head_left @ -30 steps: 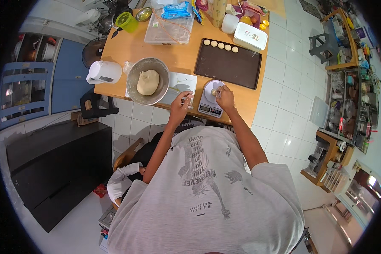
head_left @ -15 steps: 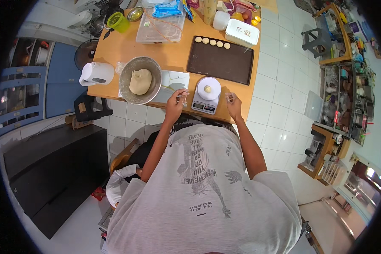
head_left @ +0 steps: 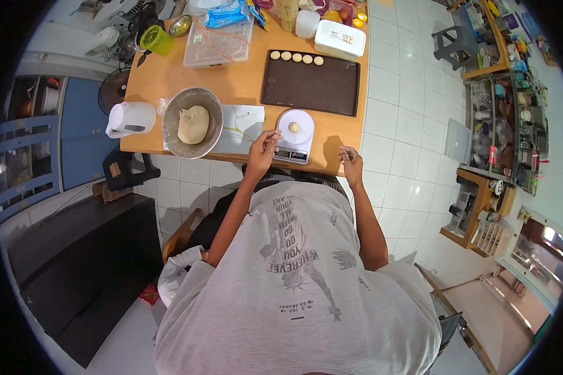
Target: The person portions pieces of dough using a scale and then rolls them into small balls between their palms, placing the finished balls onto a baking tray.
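Both hands hover at the near table edge: the left hand [head_left: 261, 152] with fingers pinched together beside the white kitchen scale [head_left: 293, 135], perhaps on a scrap of dough, though I cannot tell; the right hand [head_left: 353, 164] loosely curled and apparently empty. A small dough ball [head_left: 293, 127] sits on the scale, seemingly being portioned. Left of it, a metal bowl [head_left: 171, 134] holds the main dough lump [head_left: 193, 124]. Farther off, a dark baking tray [head_left: 311, 86] carries a row of finished balls [head_left: 296, 58].
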Motion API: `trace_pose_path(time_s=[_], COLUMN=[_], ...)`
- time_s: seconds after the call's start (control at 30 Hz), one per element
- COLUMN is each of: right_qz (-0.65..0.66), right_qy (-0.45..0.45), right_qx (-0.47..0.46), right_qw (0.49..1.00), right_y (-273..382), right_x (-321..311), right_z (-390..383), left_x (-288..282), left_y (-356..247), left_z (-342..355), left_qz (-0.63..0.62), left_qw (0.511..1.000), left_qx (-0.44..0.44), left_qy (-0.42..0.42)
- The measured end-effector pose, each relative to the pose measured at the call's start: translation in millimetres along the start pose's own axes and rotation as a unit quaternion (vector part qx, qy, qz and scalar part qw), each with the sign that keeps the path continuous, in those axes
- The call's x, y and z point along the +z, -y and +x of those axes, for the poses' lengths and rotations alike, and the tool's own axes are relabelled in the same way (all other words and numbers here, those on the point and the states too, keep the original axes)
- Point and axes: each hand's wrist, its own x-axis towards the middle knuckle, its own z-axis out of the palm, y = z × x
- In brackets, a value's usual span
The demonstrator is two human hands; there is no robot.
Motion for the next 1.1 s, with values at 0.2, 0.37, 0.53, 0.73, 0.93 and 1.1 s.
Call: trace_pose_path(time_s=[0.2, 0.37, 0.53, 0.73, 0.93, 1.1], right_qz=[0.039, 0.067, 0.087, 0.021, -0.033, -0.078], right_qy=[-0.014, 0.011, 0.068, 0.180, 0.211, 0.186], right_qx=[-0.003, -0.026, -0.093, -0.126, -0.182, -0.221], right_qw=[0.999, 0.997, 0.990, 0.975, 0.960, 0.954], right_y=[46.5, 100.6, 151.2, 222.4, 289.1, 284.7], right_x=[30.0, 71.9, 131.8, 203.7, 262.8, 326.8], right_z=[4.9, 7.7, 5.1, -6.5, -22.2, -8.1], left_x=[-24.8, -58.8, -106.7, -190.2, -263.2, -292.5], left_y=[-19.5, -34.1, -52.3, -57.5, -31.8, -27.6], left_z=[4.0, 14.3, 25.5, 40.0, 42.2, 39.1], left_qz=[0.019, 0.064, 0.029, 0.009, 0.022, 0.131], left_qw=[0.999, 0.998, 0.996, 0.981, 0.964, 0.970], left_qx=[-0.024, 0.005, 0.080, 0.137, 0.147, 0.179], left_qy=[-0.012, 0.003, -0.008, -0.140, -0.220, -0.103])
